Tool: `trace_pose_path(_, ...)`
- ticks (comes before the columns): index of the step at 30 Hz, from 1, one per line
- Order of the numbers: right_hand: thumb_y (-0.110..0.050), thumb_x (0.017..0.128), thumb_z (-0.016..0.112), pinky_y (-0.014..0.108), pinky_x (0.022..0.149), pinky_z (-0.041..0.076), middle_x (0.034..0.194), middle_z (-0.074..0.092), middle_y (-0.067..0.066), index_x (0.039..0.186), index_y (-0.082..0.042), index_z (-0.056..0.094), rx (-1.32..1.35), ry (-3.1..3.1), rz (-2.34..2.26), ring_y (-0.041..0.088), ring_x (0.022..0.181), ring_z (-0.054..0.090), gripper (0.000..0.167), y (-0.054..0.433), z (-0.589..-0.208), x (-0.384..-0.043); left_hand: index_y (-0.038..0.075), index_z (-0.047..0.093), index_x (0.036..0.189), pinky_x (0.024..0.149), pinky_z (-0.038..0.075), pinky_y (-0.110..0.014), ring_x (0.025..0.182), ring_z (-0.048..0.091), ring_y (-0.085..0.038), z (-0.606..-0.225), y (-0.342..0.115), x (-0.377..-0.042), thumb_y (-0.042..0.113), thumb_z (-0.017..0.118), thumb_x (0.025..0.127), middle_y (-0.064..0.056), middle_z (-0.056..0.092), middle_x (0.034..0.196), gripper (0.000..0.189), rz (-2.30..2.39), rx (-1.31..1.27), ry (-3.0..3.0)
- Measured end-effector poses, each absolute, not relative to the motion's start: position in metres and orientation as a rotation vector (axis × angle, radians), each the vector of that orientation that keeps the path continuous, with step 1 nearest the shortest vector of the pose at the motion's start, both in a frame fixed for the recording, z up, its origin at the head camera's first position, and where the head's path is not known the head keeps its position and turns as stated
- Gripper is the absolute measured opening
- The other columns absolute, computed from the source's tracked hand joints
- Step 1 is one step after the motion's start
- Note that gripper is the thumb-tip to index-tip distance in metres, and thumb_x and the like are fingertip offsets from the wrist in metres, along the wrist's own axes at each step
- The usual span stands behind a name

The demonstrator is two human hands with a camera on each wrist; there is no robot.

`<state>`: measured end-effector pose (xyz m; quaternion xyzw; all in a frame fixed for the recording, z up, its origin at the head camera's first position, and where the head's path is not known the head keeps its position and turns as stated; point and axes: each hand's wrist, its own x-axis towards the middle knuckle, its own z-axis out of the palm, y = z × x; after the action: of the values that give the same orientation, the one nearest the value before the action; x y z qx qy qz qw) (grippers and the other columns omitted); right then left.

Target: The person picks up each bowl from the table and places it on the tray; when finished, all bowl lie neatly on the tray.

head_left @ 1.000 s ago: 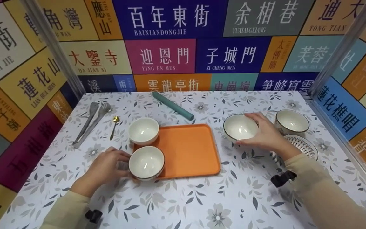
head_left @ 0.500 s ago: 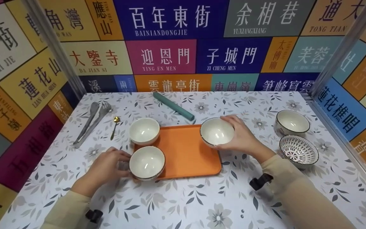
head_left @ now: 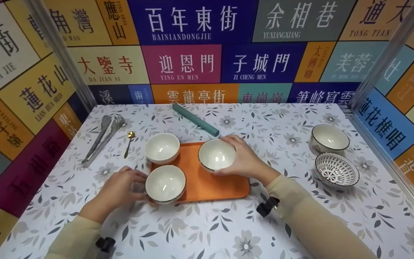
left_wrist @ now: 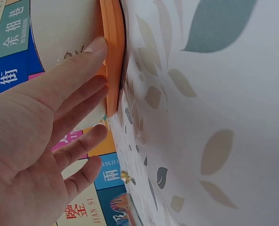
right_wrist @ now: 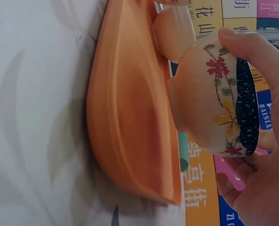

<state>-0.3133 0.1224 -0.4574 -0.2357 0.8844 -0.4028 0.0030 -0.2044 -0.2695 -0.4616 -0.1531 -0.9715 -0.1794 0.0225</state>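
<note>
My right hand [head_left: 244, 158] grips a white bowl [head_left: 215, 154] by its rim, thumb on the near side and fingers on the far side. Red and yellow flowers and a dark speckled rim band mark this bowl [right_wrist: 224, 103] in the right wrist view. It hangs over the orange tray [head_left: 217, 189], apart from its surface. Two more white bowls stand at the tray's left end, a rear bowl [head_left: 162, 148] and a front bowl [head_left: 165, 184]. Beside the front bowl is my left hand [head_left: 120, 189], its fingers [left_wrist: 85, 143] relaxed and its thumb at the tray's edge.
At the right stand another white bowl [head_left: 331, 138] and a patterned bowl [head_left: 337, 169]. A green stick [head_left: 196, 119] lies behind the tray. To the left are grey utensils [head_left: 102, 140] and a small gold spoon [head_left: 129, 144]. Printed panels [head_left: 189, 63] enclose the table.
My right hand has carried the bowl leftward, from the table right of the tray to over the tray. The left hand has stayed where it was.
</note>
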Motion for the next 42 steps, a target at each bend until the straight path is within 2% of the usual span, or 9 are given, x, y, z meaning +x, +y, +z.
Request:
trace_pose_path(9,-0.048,0.051,0.101,0.051,0.115,0.042,0.149,0.05,0.001,0.151,-0.018,0.052,-0.796,2.729,-1.259,0.028,0.137,0.048,0.115,0.091,-0.463,-0.317,0.015,0.082,0.104,0.093,0.052,-0.048,0.11,0.061,-0.024,-0.461,-0.27,-0.205,0.026,0.095,0.068,0.001,0.075,0.117,0.039,-0.551,-0.448,-3.036)
trace_pose_path(15,-0.053,0.052,0.099,0.051,0.113,0.043,0.151,0.049,-0.003,0.151,-0.023,0.051,-0.81,2.737,-1.223,0.027,0.136,0.05,0.114,0.079,-0.467,-0.321,0.016,0.083,0.103,0.092,0.051,-0.049,0.108,0.061,-0.025,-0.46,-0.27,-0.203,0.023,0.095,0.068,0.001,0.076,0.116,0.037,-0.561,-0.455,-3.024)
trace_pose_path(27,-0.055,0.054,0.099,0.049,0.113,0.045,0.155,0.044,0.001,0.154,-0.016,0.048,-0.805,2.668,-1.254,0.027,0.137,0.049,0.119,0.072,-0.474,-0.326,0.014,0.083,0.102,0.089,0.053,-0.047,0.106,0.062,-0.025,-0.46,-0.269,-0.204,0.023,0.093,0.07,0.0,0.076,0.114,0.034,-0.535,-0.516,-2.987)
trace_pose_path(37,-0.056,0.055,0.098,0.047,0.115,0.043,0.153,0.045,0.001,0.154,-0.019,0.048,-0.847,2.644,-1.261,0.026,0.136,0.049,0.117,0.067,-0.479,-0.33,0.015,0.083,0.102,0.089,0.052,-0.047,0.106,0.061,-0.023,-0.46,-0.269,-0.205,0.023,0.094,0.07,0.001,0.076,0.114,0.035,-0.551,-0.488,-3.011)
trace_pose_path(42,-0.06,0.057,0.096,0.05,0.118,0.039,0.16,0.039,0.004,0.157,-0.023,0.042,-0.871,2.658,-1.192,0.027,0.143,0.044,0.12,0.07,-0.479,-0.328,0.015,0.082,0.104,0.091,0.052,-0.048,0.106,0.061,-0.024,-0.46,-0.27,-0.205,0.023,0.094,0.07,0.0,0.076,0.115,0.037,-0.559,-0.482,-3.015)
